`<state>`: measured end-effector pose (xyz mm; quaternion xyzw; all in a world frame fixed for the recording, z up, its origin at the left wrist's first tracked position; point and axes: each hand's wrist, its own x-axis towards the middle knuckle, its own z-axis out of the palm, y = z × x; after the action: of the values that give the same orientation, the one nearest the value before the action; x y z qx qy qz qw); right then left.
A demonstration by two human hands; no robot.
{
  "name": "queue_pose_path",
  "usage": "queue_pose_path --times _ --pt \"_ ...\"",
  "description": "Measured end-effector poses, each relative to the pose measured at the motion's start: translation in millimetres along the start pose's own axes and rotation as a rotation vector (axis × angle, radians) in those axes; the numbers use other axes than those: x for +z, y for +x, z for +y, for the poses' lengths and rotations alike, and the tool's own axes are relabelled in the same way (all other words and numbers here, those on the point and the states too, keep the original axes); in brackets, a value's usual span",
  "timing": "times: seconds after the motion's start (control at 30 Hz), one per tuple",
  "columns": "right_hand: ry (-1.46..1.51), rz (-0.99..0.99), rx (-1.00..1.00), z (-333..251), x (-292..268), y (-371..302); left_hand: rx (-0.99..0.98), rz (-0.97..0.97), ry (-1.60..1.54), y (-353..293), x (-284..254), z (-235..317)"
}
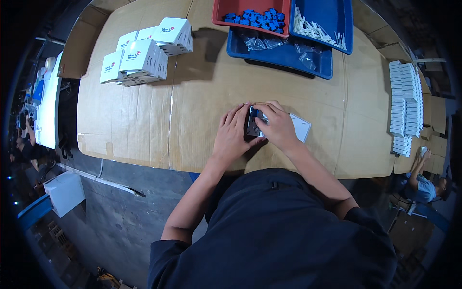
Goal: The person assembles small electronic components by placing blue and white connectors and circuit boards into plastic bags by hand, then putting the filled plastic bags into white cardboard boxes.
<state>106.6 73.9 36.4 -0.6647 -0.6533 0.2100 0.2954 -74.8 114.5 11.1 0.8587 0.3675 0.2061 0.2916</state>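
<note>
A small open box (250, 126) stands on the cardboard-covered table, close in front of my body. My left hand (233, 133) is wrapped along its left side, thumb at the near edge. Over the box's right side, my right hand (278, 126) bends its fingers down into the opening, thumb and fingertips close together. Something blue and some shiny clear plastic show inside between the fingers; what the fingertips pinch is hidden. A flat white piece (301, 127), like a lid or card, lies partly behind my right hand.
White printed boxes (143, 56) are stacked at the far left. A red tray (217, 14) of blue plastic pieces and a blue tray (347, 29) of white sticks rest over another blue tray (288, 64) with clear bags. White boxes (405, 101) pile up at right, near another person (423, 185).
</note>
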Motion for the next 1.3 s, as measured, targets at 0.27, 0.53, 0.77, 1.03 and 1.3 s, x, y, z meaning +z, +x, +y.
queue_pose_path --times 0.27,0.53,0.77,1.03,1.3 --pt "-0.016 0.091 -0.074 6 11 -1 -0.012 0.005 -0.042 -1 3 -4" --pt "-0.119 0.252 -0.144 6 12 -5 -0.035 -0.018 -0.033 0 4 -5" --pt "-0.104 0.208 -0.21 19 13 -5 -0.03 -0.022 -0.026 2 0 -3" --pt "-0.024 0.218 -0.159 22 17 -5 -0.039 -0.032 -0.024 3 -4 1" --pt "-0.09 0.187 -0.199 22 15 -4 -0.02 -0.02 -0.013 2 -2 0"
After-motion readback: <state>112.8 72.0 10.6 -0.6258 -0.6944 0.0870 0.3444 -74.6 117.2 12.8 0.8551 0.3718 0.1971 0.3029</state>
